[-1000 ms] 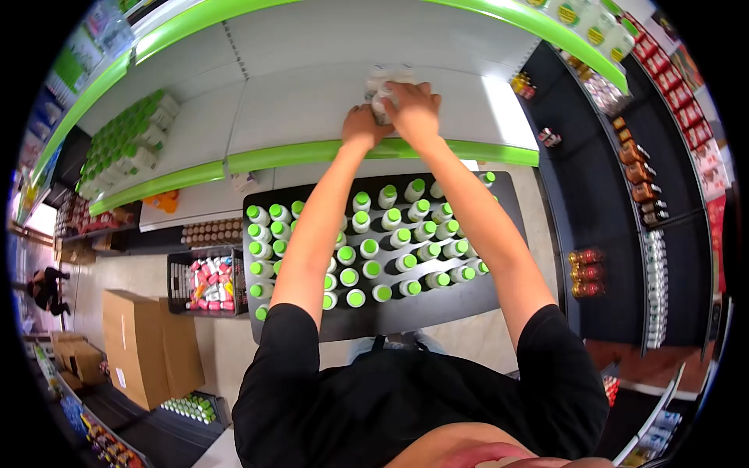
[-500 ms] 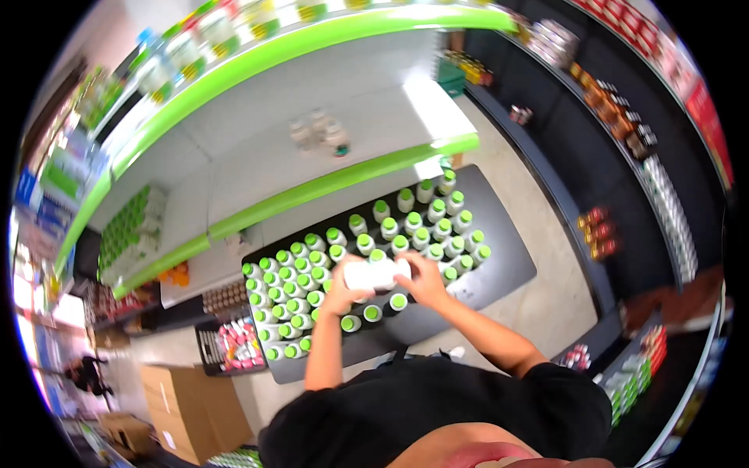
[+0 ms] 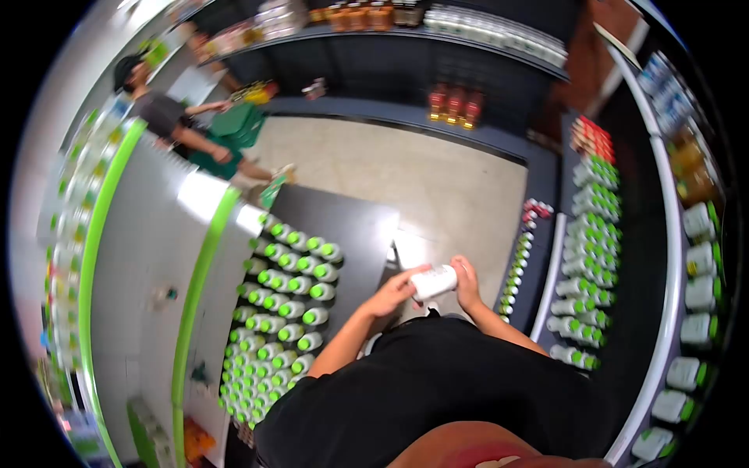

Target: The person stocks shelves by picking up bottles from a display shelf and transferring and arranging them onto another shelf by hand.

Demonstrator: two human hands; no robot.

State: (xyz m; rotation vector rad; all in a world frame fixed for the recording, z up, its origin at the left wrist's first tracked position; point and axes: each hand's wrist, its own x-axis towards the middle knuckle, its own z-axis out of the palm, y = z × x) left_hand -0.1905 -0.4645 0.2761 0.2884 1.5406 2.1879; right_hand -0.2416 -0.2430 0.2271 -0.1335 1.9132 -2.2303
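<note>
Both of my hands hold a white bottle (image 3: pixel 434 282) sideways in front of my body, above the floor. My left hand (image 3: pixel 392 293) grips its left end, and my right hand (image 3: pixel 466 284) closes around the other end. No cap shows on it, so one may be hidden by my fingers. To the left, a dark table (image 3: pixel 343 217) bears many white bottles with green caps (image 3: pixel 291 310), standing in close rows.
Green-edged shelving (image 3: pixel 204 273) stands beyond the table on the left. Shelves with more green-capped bottles (image 3: pixel 591 253) line the right side. Dark shelving (image 3: pixel 374 74) runs along the back. A person (image 3: pixel 168 117) is at the far left near a green crate (image 3: pixel 239 125).
My view and body have turned right, away from the table toward the aisle. The white bottle has come along in both hands. The person at the far left has come into view.
</note>
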